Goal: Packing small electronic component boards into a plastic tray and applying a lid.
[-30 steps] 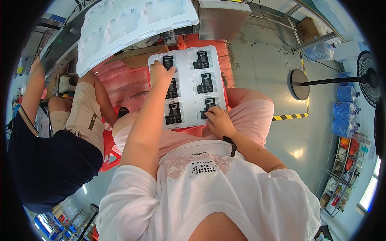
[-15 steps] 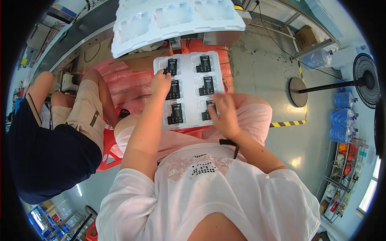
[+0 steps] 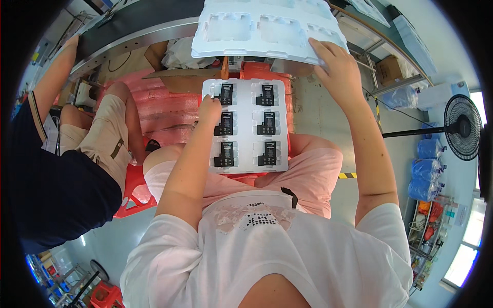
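Currently left hand [image 3: 210, 110] curls fingers at the edge of a white moulded-plastic tray [image 3: 246, 123] between the knees [image 3: 323, 146], six flat black notched batteries [image 3: 226, 124] inside; right hand [image 3: 338, 71] overlaps an upper white plastic tray [image 3: 246, 50], finger grips unclear.

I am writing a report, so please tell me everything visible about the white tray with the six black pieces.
The white tray is rectangular with rounded corners and looks like thin moulded plastic. It has six shaped recesses in two columns of three, each holding one flat black piece. It lies roughly flat, its near end between the person's thighs; its support is mostly hidden. The left hand is at its left edge, near the far corner; its grip is unclear.
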A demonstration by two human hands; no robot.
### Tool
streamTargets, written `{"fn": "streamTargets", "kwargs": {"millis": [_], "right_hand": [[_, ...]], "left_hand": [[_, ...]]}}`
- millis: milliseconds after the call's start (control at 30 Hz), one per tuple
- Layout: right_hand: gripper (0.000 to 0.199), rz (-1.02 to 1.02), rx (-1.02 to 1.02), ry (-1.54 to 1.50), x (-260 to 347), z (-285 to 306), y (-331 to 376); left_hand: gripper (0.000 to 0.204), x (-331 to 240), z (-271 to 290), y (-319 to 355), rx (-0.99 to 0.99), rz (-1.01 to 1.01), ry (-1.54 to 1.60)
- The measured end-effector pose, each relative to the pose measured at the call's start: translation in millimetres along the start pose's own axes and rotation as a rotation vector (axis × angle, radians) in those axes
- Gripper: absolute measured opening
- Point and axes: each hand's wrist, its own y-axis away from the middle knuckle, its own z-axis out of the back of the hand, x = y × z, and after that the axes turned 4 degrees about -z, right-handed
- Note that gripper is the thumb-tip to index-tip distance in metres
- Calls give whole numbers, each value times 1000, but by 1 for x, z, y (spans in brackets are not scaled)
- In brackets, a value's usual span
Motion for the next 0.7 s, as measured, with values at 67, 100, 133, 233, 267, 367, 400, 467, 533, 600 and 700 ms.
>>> {"fn": "streamTargets", "kwargs": {"millis": [67,100,133,233,267,367,400,467,533,600,700], "right_hand": [[42,3,10,-28,10,18,2],[38,3,12,-59,14,26,0],[38,4,13,-57,18,32,-2],[33,55,-46,-35,26,51,-9],[32,52,-70,-26,27,58,-11],[29,38,-96,-6,34,73,-16],[28,19,-103,-2,37,77,-17],[29,28,-71,-8,42,82,-17],[29,17,-39,-9,42,87,-12],[30,-28,-37,63,43,90,-8],[35,7,-58,125,55,86,-6]], "left_hand": [[32,-3,4,-2,-40,19,175],[32,-4,2,-4,-42,58,223],[32,-3,2,-4,-42,58,226],[30,-5,6,-3,-56,7,127],[29,-6,11,-6,24,60,74],[28,-8,11,-5,46,60,-26],[27,-6,9,-4,-13,8,-82],[29,6,3,-3,-29,-29,-76],[32,-11,12,9,-32,-81,-78],[45,-54,39,34,52,-75,455],[62,-104,69,51,90,-210,975]]}}
